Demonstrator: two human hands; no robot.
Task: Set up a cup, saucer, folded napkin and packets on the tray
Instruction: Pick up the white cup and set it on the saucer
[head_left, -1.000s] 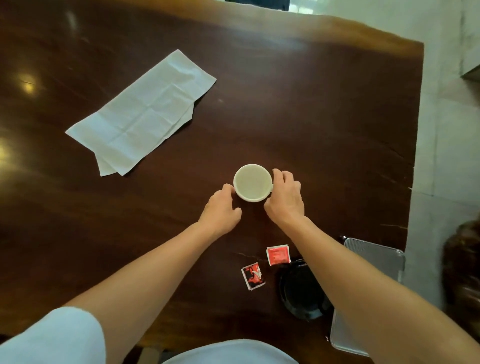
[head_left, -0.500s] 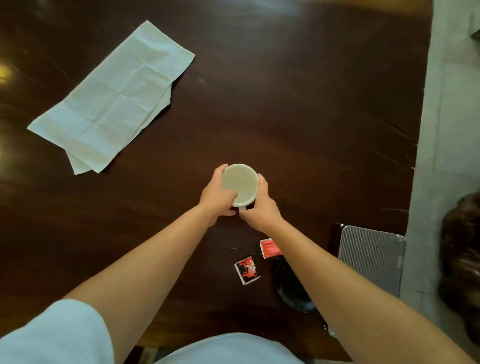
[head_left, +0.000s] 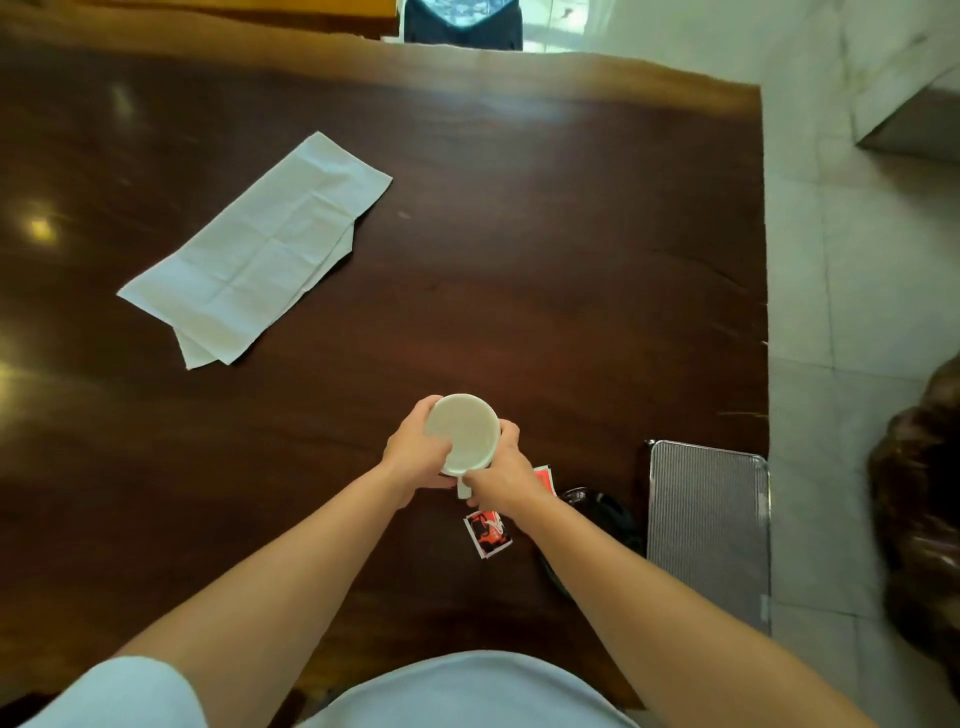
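Head view: packets (head_left: 488, 532) (saucer (head_left: 602, 512) maybe) beneath forearm (head_left: 597, 551).

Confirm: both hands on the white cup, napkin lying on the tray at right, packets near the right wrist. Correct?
Not quite. The head view shows the napkin lying on the dark table at far left, not on the tray. The rest holds: left hand and right hand grip the cup, packets by the right wrist.

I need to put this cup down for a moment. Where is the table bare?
The table is bare beyond the cup, from the napkin across to its right edge. It is crowded near the right hand: two packets, the dark saucer and the tray.
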